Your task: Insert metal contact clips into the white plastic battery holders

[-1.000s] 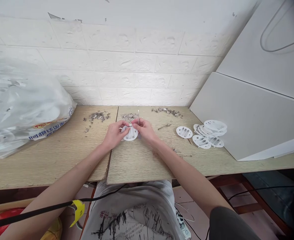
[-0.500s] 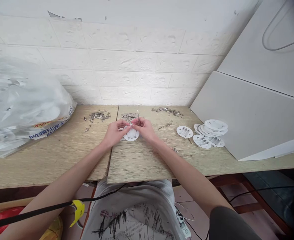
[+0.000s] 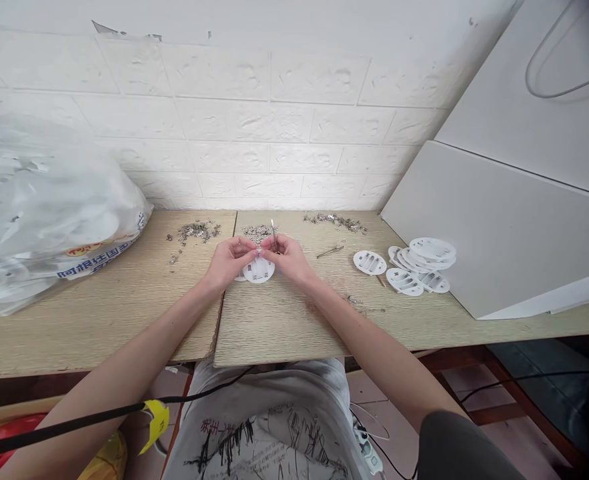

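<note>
A person's left hand (image 3: 231, 261) and right hand (image 3: 290, 257) meet over a round white disc (image 3: 260, 271) at the middle of a wooden table (image 3: 284, 320). The left hand's fingertips pinch the disc's far edge. The right hand is closed around a thin metal pin (image 3: 273, 233), which stands nearly upright with its long axis running away from the person toward the wall.

The disc sits directly between the two hands and touches both, so neither is clearly nearer. Whatever lies under the meeting fingertips is too small to make out, and the pin's lower end is hidden inside the right hand.

Just beyond the hands is a heap of metal bits (image 3: 257, 231). A second metal tool (image 3: 330, 252) lies to the right, with a stack of discs (image 3: 421, 267) farther right beside a white panel (image 3: 499, 233). A bulging plastic bag (image 3: 49, 207), cut off by the frame, fills the left end of the table.
</note>
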### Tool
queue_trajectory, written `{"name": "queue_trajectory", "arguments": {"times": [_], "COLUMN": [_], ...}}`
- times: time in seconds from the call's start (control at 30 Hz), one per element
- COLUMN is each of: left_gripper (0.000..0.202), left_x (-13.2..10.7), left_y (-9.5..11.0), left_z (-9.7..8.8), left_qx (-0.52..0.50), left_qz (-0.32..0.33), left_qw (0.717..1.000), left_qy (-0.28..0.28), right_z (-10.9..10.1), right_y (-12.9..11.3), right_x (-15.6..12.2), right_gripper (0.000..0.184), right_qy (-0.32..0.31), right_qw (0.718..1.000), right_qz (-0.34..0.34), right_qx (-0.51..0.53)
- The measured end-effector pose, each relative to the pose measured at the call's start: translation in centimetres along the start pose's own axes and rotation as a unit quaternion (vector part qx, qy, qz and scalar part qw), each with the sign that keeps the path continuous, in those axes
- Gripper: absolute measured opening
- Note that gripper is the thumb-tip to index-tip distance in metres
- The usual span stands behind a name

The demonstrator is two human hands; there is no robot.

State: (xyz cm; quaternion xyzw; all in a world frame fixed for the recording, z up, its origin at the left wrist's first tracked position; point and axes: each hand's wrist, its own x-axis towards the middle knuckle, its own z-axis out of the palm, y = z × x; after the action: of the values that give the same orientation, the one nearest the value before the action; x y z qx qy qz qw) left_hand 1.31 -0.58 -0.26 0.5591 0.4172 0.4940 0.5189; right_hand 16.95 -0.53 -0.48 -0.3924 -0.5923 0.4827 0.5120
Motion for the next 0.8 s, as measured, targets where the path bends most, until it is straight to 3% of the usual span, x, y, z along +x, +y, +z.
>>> {"name": "queue_trajectory", "arguments": {"times": [0.17,0.33,0.57,0.8], "left_gripper": [0.036,0.029,0.021,0.024], "left_x": [-0.01,-0.13,-0.1,0.09], "left_y": [0.04,0.04,-0.52,-0.73], "left_z": [-0.26,-0.26,-0.38,-0.23], "left_qx": [0.024,0.155,0.247,0.178], "left_qz": [0.015,0.116,0.182,0.135], "left_qw": [1.0,0.981,0.952,0.974], "left_qy": [0.001,-0.004,0.01,0.03], "right_z": [-0.06,-0.12,0.01,-0.04], "right_y": [0.05,-0.15,0.18,0.56], "right_x": [-0.04,-0.12,0.03,0.23], "right_gripper": [0.021,0.023,0.026,0.026], "right_qy": [0.0,0.008,0.019,0.017], "right_qw": [1.0,0.997,0.99,0.986], "right_qz": [0.008,0.056,0.082,0.092], "right_qx": [0.005,0.06,0.117,0.138]}}
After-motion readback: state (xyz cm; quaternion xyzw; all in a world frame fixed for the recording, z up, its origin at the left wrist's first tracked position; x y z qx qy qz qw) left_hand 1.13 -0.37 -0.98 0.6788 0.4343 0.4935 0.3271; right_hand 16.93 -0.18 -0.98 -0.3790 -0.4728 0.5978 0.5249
